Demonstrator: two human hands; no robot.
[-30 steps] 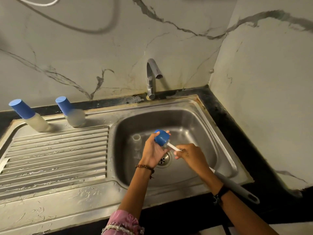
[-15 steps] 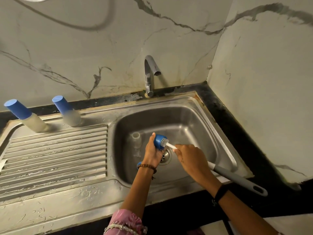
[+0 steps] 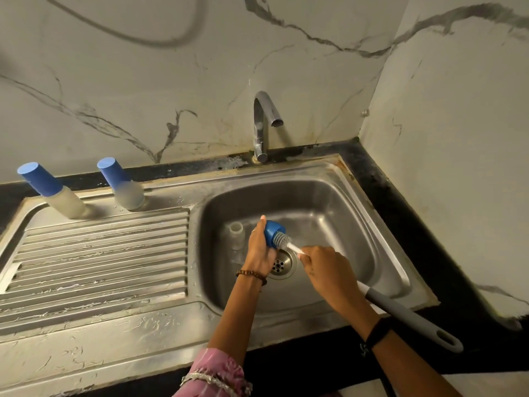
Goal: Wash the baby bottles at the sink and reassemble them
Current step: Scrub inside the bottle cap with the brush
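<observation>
Blue plastic marks the bottle cap [image 3: 271,232] that the left hand [image 3: 261,249] grips over the sink basin [image 3: 329,213], just above and left of the drain [image 3: 282,263]. The cap's open end faces right, and the grey bristle head of a bottle brush [image 3: 282,241] sits at that opening, partly inside it. The right hand [image 3: 320,260] is closed round the brush's white shaft just right of the drain, and the grey handle [image 3: 412,319] runs back across the basin's front rim toward the lower right. A clear, uncapped baby bottle [image 3: 236,231] stands upright in the basin, just left of the drain and beside the left hand. Well left of the drain, at the back of the ribbed draining board [image 3: 97,262], two capped bottles stand side by side: one [image 3: 51,191] at the far left, the other [image 3: 123,184] nearer the basin, both with blue caps on top. Behind the drain a chrome tap [image 3: 263,124] rises at the basin's back edge against the marble wall [image 3: 171,81]; no water shows at its spout
</observation>
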